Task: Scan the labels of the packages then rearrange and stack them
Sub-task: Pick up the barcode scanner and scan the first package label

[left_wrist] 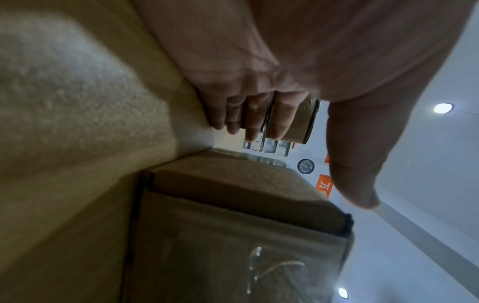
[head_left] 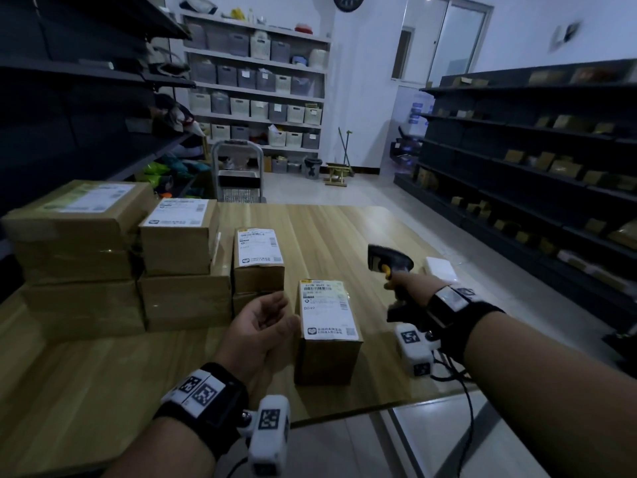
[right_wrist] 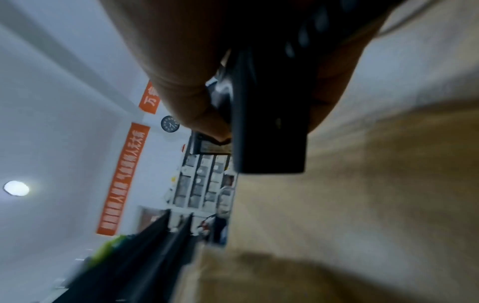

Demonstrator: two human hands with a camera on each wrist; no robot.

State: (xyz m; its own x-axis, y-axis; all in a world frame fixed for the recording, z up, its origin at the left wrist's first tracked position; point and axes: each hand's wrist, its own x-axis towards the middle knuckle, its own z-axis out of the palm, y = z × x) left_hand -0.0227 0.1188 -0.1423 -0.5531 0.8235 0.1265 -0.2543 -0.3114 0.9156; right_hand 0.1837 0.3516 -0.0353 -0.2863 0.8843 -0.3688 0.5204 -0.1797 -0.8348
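A small cardboard box with a white label marked B049 stands near the front of the wooden table. My left hand hovers just left of it, fingers relaxed, holding nothing. In the left wrist view its thumb hangs clear above the box. My right hand grips a black barcode scanner with a yellow trigger, held up to the right of the box. The scanner fills the right wrist view.
Labelled boxes are stacked at the table's left: a large stack, a middle stack and a small stack. A white object lies at the table's right edge. Dark shelving lines the right side, and a cart stands behind the table.
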